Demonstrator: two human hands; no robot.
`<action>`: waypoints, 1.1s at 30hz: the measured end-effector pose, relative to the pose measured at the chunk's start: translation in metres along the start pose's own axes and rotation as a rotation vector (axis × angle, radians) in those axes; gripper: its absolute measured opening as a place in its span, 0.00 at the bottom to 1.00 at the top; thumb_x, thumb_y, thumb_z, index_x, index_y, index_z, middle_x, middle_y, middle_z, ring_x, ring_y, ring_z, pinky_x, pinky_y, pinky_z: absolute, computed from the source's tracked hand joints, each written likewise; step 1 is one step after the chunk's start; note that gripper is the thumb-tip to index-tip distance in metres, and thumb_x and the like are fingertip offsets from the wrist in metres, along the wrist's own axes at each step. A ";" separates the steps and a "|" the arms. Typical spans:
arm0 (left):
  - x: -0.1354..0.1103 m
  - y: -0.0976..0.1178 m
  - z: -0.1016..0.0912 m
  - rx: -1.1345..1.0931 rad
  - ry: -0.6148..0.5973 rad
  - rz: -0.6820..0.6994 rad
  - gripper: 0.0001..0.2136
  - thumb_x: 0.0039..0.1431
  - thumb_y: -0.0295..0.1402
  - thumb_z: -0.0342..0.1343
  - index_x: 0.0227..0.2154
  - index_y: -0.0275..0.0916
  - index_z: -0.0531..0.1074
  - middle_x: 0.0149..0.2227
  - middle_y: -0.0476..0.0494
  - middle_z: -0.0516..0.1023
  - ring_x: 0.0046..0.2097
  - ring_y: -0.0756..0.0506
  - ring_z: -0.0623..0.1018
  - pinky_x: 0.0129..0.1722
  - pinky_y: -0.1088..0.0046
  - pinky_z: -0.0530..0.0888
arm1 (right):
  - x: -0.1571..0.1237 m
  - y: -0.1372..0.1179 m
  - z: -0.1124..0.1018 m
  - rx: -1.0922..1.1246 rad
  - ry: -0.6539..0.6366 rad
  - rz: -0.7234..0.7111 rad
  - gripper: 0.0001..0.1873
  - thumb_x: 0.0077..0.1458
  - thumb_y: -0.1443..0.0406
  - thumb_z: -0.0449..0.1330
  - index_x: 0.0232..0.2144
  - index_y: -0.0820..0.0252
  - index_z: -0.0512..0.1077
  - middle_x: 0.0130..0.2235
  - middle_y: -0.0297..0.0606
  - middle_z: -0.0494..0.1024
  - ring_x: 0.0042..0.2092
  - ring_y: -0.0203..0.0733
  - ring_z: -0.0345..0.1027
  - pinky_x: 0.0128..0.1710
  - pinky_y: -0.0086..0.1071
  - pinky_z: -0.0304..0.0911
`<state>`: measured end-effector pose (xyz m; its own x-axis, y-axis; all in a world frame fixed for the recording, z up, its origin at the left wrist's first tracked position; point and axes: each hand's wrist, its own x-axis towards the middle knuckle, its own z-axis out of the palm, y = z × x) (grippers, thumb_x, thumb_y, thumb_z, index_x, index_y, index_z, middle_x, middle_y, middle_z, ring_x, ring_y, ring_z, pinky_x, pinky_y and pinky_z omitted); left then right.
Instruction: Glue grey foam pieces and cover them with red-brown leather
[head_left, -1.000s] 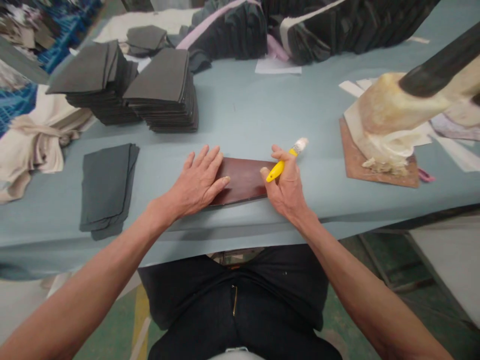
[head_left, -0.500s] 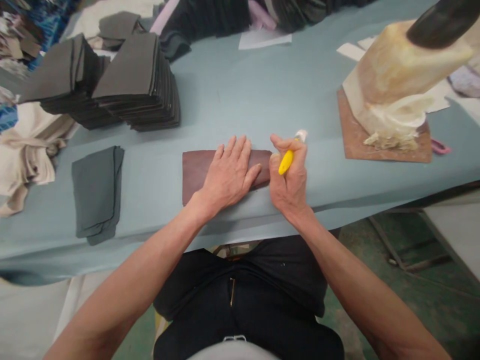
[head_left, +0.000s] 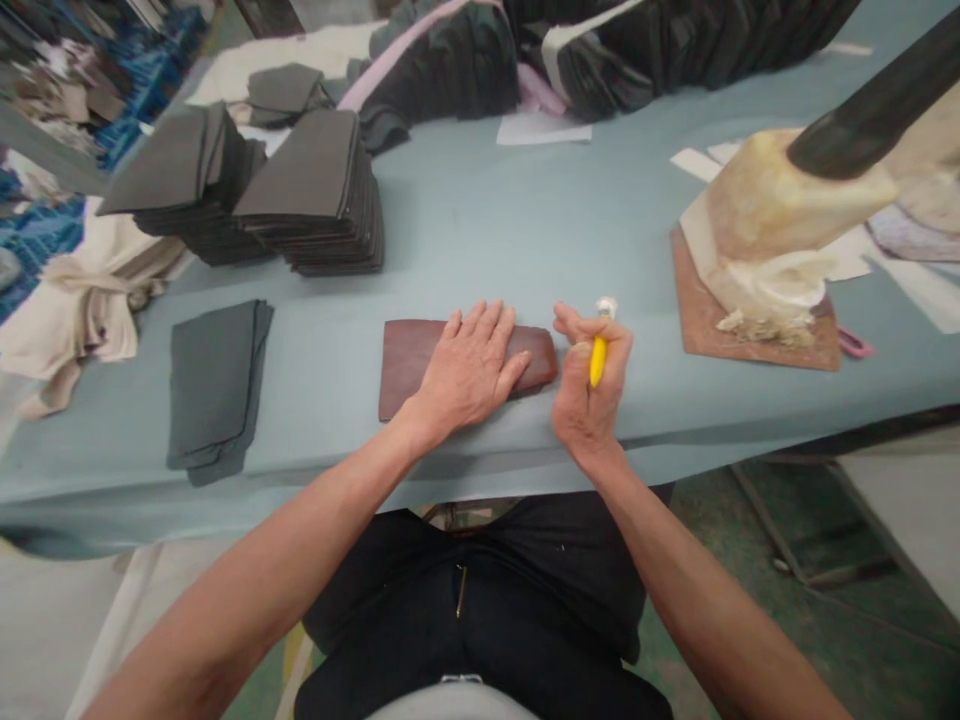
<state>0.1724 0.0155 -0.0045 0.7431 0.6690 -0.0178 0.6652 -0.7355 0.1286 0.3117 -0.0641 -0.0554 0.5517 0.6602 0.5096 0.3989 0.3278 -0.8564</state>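
Observation:
A flat brown leather piece (head_left: pixel 409 362) lies near the front edge of the pale blue table (head_left: pixel 480 230). My left hand (head_left: pixel 469 368) rests flat on its right half, fingers stretched out. Just right of the piece, my right hand (head_left: pixel 589 390) is closed round a yellow-handled brush (head_left: pixel 598 355), whose white tip points away from me. The brush tip is off the leather.
Two tall stacks of dark grey pieces (head_left: pixel 311 195) stand at the back left. A small folded grey pile (head_left: pixel 216 385) lies front left. A glue-caked container on a brown board (head_left: pixel 757 255) sits at the right. Beige cloth (head_left: pixel 82 300) and black bundles (head_left: pixel 465 60) lie beyond.
My left hand slid from the left part of the leather to its right part. My right hand drew back off the leather's right end, turning the brush more upright.

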 end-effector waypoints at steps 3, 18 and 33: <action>-0.002 0.003 0.000 0.009 0.006 -0.005 0.32 0.80 0.45 0.42 0.75 0.27 0.56 0.78 0.26 0.57 0.79 0.28 0.58 0.77 0.42 0.56 | -0.001 0.002 0.000 -0.004 0.024 0.035 0.19 0.75 0.47 0.52 0.52 0.55 0.66 0.58 0.48 0.80 0.56 0.45 0.79 0.61 0.49 0.71; -0.037 -0.094 -0.005 -0.283 0.159 0.081 0.34 0.71 0.42 0.54 0.74 0.32 0.58 0.77 0.24 0.59 0.78 0.30 0.60 0.76 0.44 0.60 | 0.002 0.000 0.000 -0.174 -0.027 -0.041 0.15 0.72 0.54 0.56 0.50 0.58 0.67 0.55 0.49 0.82 0.57 0.46 0.79 0.63 0.50 0.69; -0.141 -0.124 0.002 -0.453 0.317 0.021 0.28 0.73 0.51 0.56 0.68 0.40 0.68 0.73 0.32 0.69 0.73 0.36 0.69 0.75 0.52 0.66 | 0.009 0.007 -0.002 -0.201 -0.018 -0.234 0.15 0.67 0.52 0.59 0.44 0.56 0.65 0.47 0.43 0.75 0.53 0.51 0.81 0.59 0.54 0.73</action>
<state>-0.0153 0.0121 -0.0198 0.6508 0.7059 0.2796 0.5010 -0.6760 0.5404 0.3214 -0.0569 -0.0567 0.4154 0.5954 0.6877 0.6510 0.3335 -0.6819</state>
